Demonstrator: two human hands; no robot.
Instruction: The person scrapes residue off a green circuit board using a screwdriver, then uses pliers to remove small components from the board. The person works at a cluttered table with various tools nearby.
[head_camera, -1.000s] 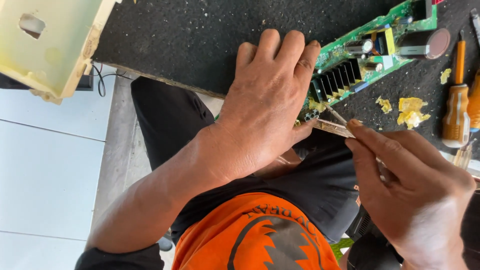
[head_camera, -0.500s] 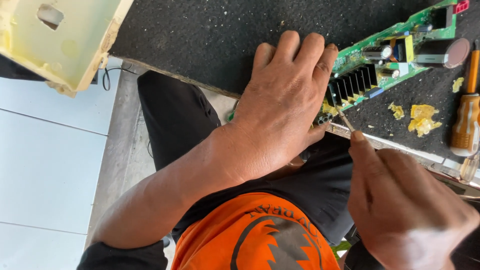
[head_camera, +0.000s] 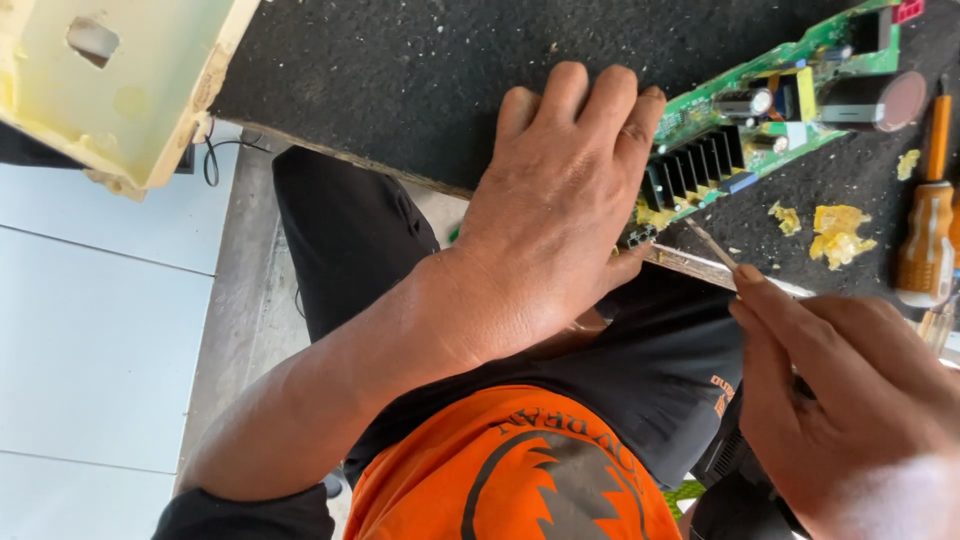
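From up here I see my left hand (head_camera: 555, 215) laid flat, fingers spread and pressed down over the near end of the green circuit board (head_camera: 760, 100), which lies on the dark worktop (head_camera: 400, 70) close to its front edge; I judge the palm is there to pin the board so it cannot slide. My right hand (head_camera: 850, 400) has its grip pinched tight around a thin metal tool (head_camera: 712, 243), the tip angled up toward the board's near corner by the black finned heat sink (head_camera: 695, 170), just short of it, a hold that suits fine prying. Yellow crumbs (head_camera: 835, 225) lie scattered beside the board. An orange-handled screwdriver (head_camera: 925, 215) rests at the right, within reach. A pale yellow casing (head_camera: 130, 90) sits well apart at the upper left.
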